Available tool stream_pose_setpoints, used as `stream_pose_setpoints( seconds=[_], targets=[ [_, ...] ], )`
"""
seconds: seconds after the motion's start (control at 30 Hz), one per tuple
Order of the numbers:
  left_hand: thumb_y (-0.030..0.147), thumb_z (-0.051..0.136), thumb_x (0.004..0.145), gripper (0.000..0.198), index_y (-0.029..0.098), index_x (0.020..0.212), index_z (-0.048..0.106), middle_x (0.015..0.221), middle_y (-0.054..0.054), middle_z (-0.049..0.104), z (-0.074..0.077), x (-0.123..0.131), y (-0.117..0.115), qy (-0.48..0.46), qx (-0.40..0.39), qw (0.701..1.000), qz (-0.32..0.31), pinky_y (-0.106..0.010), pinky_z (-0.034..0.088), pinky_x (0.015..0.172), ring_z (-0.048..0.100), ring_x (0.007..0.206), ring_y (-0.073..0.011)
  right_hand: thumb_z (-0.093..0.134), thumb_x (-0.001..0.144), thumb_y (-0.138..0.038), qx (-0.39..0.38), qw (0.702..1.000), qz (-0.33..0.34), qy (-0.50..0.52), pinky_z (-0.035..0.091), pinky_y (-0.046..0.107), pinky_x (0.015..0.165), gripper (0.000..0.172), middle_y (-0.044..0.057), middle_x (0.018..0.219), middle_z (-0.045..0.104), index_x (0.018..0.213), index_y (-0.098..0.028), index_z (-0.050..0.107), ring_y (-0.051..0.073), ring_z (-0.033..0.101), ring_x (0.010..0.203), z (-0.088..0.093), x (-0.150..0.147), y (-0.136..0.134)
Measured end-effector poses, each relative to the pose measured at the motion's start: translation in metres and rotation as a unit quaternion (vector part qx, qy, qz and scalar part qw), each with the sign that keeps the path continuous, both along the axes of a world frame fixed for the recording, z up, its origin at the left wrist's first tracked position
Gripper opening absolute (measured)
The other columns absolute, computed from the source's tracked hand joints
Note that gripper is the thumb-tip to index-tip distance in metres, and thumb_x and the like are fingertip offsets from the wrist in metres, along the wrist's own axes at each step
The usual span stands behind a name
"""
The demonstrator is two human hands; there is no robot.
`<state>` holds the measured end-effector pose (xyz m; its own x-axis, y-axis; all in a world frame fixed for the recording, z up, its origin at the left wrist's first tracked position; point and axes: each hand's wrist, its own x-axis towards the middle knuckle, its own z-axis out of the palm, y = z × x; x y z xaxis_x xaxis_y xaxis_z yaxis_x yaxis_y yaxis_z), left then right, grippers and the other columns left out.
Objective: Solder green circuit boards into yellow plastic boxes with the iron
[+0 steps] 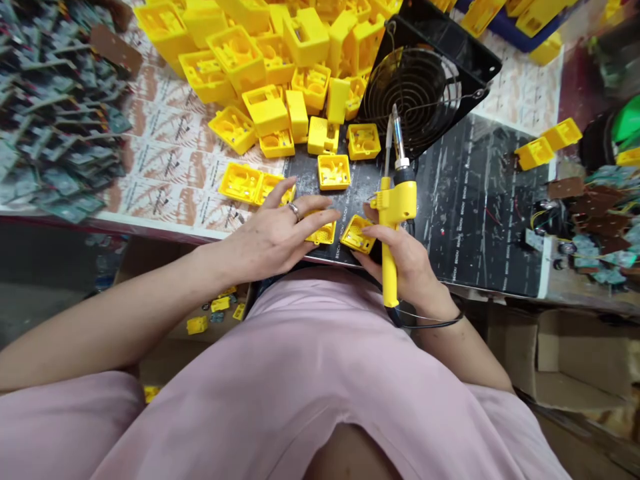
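Observation:
My left hand (280, 230), a ring on one finger, lies over a small yellow plastic housing (323, 233) at the near edge of the black mat (475, 213), fingers pressed on it. My right hand (405, 260) grips the handle of a yellow soldering gun (395, 200), its metal tip pointing away toward the fan. The same hand's fingertips also pinch a second yellow housing (357, 235) just left of the gun.
A big heap of yellow housings (280, 60) fills the far table. A black fan with a wire grille (425, 87) stands behind the gun. Green circuit boards (55, 113) pile up at left. Brown boards and parts (595, 207) lie at right; cardboard boxes (575, 353) sit below.

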<state>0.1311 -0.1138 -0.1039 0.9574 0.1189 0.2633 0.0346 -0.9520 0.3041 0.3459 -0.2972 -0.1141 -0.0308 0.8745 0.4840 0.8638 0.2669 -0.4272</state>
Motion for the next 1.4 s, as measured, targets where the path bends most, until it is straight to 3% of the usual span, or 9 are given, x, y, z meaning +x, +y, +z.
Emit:
stream_pose_setpoints(
  seconds=[0.1,0.23,0.4,0.67,0.77,0.93,1.07,1.23,1.4],
  targets=[
    [0.028,0.052,0.104,0.054,0.025,0.157,0.043,0.151,-0.012,0.064,0.003,-0.003,-0.003,0.005,-0.013,1.0,0.017,-0.063,0.023,0.134,0.065,0.136,-0.0285,0.075,0.097,-0.023,0.001,1.0,-0.001,0.011,0.067,0.041,0.092,0.045,0.006,0.107,0.077,0.136,-0.027,0.053,0.024,0.077,0.088,0.0,0.004,-0.004],
    [0.041,0.056,0.103,0.06,0.027,0.159,0.042,0.142,-0.011,0.07,0.006,-0.007,-0.004,-0.004,0.008,0.999,0.047,-0.066,0.026,0.132,0.067,0.133,-0.0321,0.08,0.095,-0.033,0.002,1.0,-0.02,0.008,0.067,0.039,0.09,0.047,0.005,0.104,0.078,0.136,-0.028,0.057,0.025,0.078,0.089,-0.003,0.007,-0.007],
    [0.037,0.054,0.103,0.061,0.027,0.162,0.039,0.138,-0.01,0.073,0.001,-0.011,-0.006,-0.011,0.009,0.998,0.069,-0.067,0.028,0.131,0.067,0.131,-0.0323,0.08,0.095,-0.031,0.012,0.999,-0.039,-0.004,0.067,0.04,0.097,0.046,0.008,0.122,0.079,0.135,-0.028,0.058,0.025,0.08,0.097,-0.006,0.008,-0.011],
    [0.032,0.059,0.102,0.061,0.029,0.161,0.042,0.138,-0.009,0.074,-0.004,-0.008,-0.013,-0.031,-0.005,0.995,0.093,-0.065,0.022,0.135,0.069,0.13,-0.0307,0.08,0.093,-0.018,0.025,0.999,-0.035,0.001,0.067,0.042,0.102,0.049,0.01,0.129,0.078,0.135,-0.028,0.057,0.027,0.08,0.111,-0.007,0.008,-0.012],
    [0.034,0.061,0.101,0.064,0.027,0.162,0.041,0.144,-0.011,0.07,-0.003,-0.008,-0.013,-0.024,-0.009,0.994,0.104,-0.067,0.022,0.134,0.065,0.136,-0.0327,0.078,0.094,-0.018,0.032,0.999,-0.034,0.0,0.068,0.04,0.099,0.049,0.011,0.137,0.075,0.136,-0.028,0.055,0.027,0.078,0.117,-0.007,0.008,-0.011],
    [0.035,0.061,0.099,0.07,0.025,0.164,0.036,0.143,-0.012,0.07,-0.002,-0.012,-0.011,-0.023,-0.019,0.994,0.108,-0.07,0.022,0.132,0.061,0.14,-0.0346,0.077,0.096,-0.022,0.041,0.998,-0.044,-0.02,0.071,0.037,0.091,0.044,0.01,0.131,0.077,0.133,-0.03,0.056,0.025,0.079,0.114,-0.008,0.009,-0.01],
    [0.032,0.059,0.101,0.068,0.028,0.165,0.035,0.128,-0.008,0.076,-0.002,-0.012,-0.013,-0.021,0.003,0.992,0.123,-0.072,0.025,0.129,0.063,0.133,-0.0329,0.079,0.094,-0.019,0.05,0.998,-0.035,-0.017,0.071,0.036,0.089,0.047,0.01,0.131,0.077,0.134,-0.029,0.056,0.025,0.08,0.112,-0.008,0.009,-0.01],
    [0.036,0.061,0.102,0.062,0.026,0.161,0.044,0.1,-0.005,0.077,0.002,-0.008,-0.026,-0.011,0.081,0.988,0.131,-0.072,0.032,0.126,0.068,0.113,-0.031,0.08,0.092,-0.018,0.05,0.998,-0.031,0.001,0.07,0.038,0.089,0.052,0.008,0.13,0.078,0.137,-0.029,0.057,0.025,0.081,0.105,-0.008,0.008,-0.009],
    [0.046,0.063,0.102,0.055,0.024,0.152,0.054,0.106,-0.007,0.076,0.008,-0.009,-0.027,-0.043,0.092,0.983,0.153,-0.067,0.041,0.121,0.069,0.107,-0.0305,0.08,0.093,-0.022,0.05,0.998,-0.033,0.004,0.069,0.036,0.09,0.048,0.009,0.126,0.079,0.136,-0.029,0.058,0.023,0.082,0.096,-0.01,0.008,-0.009]
  ],
)
